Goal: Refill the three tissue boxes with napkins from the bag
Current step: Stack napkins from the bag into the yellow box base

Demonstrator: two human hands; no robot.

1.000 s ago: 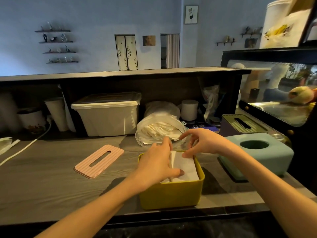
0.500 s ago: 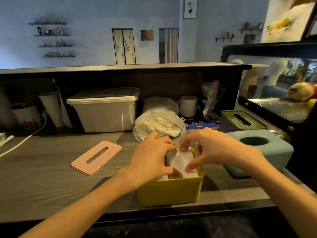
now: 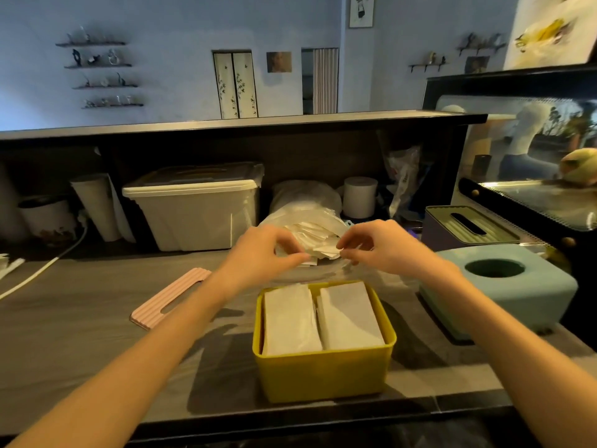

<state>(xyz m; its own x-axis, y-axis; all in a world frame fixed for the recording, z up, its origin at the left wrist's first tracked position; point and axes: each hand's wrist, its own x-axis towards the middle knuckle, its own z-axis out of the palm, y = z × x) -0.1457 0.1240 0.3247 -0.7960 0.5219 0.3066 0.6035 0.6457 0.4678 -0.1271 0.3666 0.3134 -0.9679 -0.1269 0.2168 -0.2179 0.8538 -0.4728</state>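
Two hands work at the clear crinkly plastic bag (image 3: pixel 300 221) of white napkins, far of the open yellow plastic tissue box (image 3: pixel 323 370). The left hand (image 3: pixel 258 250) and right hand (image 3: pixel 378 245) each pinch thin folded napkins at the bag's mouth. Soft paper could tear or fan apart if tugged unevenly. Two flat stacks sit side by side inside the box on the dark wood-grain bench (image 3: pixel 80 318).

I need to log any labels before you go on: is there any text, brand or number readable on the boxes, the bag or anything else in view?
None can be read.
Yellow tissue box, teal tissue box, purple tissue box, pink lid: no print shows.
Napkin bag: no print shows.
Wall pictures: too small to tell.
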